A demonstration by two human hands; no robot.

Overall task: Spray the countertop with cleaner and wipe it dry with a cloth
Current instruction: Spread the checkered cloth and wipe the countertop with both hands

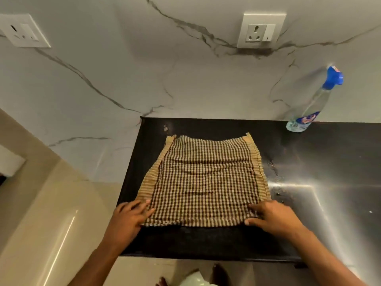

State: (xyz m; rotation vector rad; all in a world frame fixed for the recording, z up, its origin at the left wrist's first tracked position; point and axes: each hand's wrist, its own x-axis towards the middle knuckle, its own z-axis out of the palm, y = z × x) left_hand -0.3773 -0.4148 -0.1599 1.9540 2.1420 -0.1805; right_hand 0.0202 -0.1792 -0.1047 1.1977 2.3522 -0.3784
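Checked cloth (206, 180), spray bottle (313, 102) apart.

Dim, warm indoor light with strong wide-angle bending

Glare streaks across the right side of the dark countertop (329, 195), and a paler sheen runs down the beige surface at lower left. The marble wall (165, 69) is evenly lit and soft. The spray bottle (315, 100) leans and looks smeared near the right edge; the wall sockets tilt outward. Fine detail is slightly blurred throughout.
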